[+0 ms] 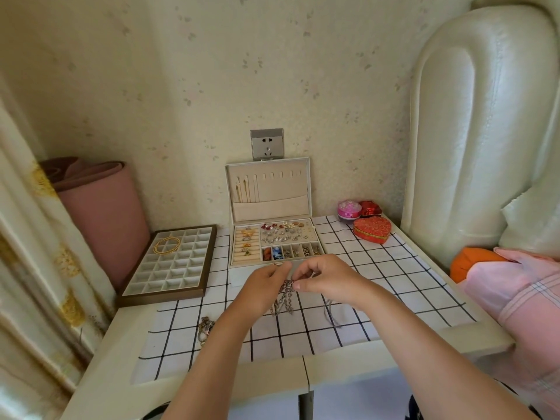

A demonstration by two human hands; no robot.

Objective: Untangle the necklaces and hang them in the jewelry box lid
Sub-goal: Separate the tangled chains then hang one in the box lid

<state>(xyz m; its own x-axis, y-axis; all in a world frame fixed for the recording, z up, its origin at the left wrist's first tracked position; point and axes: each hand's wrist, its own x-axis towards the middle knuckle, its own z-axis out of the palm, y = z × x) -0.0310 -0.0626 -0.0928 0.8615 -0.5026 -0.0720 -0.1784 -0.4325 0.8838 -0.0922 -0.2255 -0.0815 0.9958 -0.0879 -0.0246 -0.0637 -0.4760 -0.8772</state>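
Both grips meet above the checked cloth (394, 286), just in front of the box (275, 242). My left grip (263, 281) and right grip (324, 275) each pinch the top of the tangle (286, 298), fingertips nearly touching. The chains hang down btwn the wrists; can't tell if the low ends touch the cloth. Lid (291, 189) stands upright at the surface's back edge, w/ gold chains (247, 187) on its left hooks. One loose chain (206, 327) lies on the cloth by my left forearm, and a thin cord (330, 313) lies below my right wrist. Tray (169, 268) sits at the left edge, holding a gold necklace (166, 245).
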